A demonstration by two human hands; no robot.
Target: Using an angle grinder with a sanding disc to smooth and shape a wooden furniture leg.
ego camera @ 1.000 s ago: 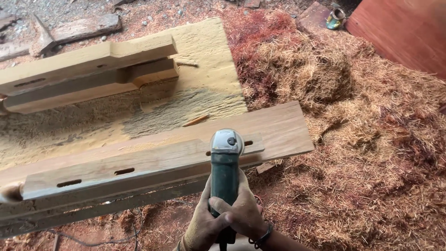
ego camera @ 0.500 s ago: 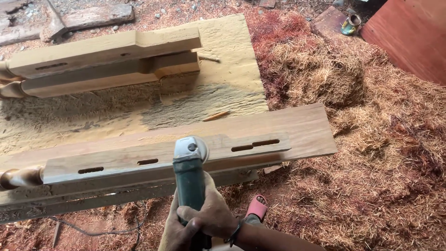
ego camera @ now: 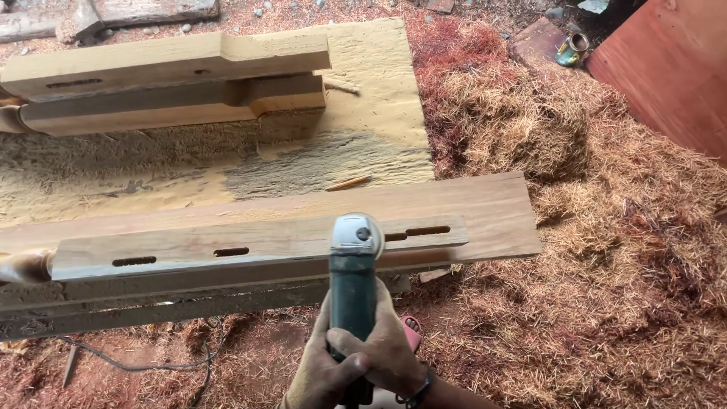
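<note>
Both my hands grip the green body of an angle grinder at the bottom centre. My left hand wraps it from the left and my right hand from the right. The grinder's grey head rests on a long wooden post with several slots cut in its top face. The post lies on a wide flat plank. Its turned round end shows at the left edge.
Two more notched posts lie on a sawdust-covered board at the back. Heaps of reddish wood shavings fill the right side. A red panel stands top right, a small tin beside it. A cable trails lower left.
The grinder head has slid along the post's slotted face, first left and then back right toward the paired slots. The view has shifted a little. Both hands keep their grip.
</note>
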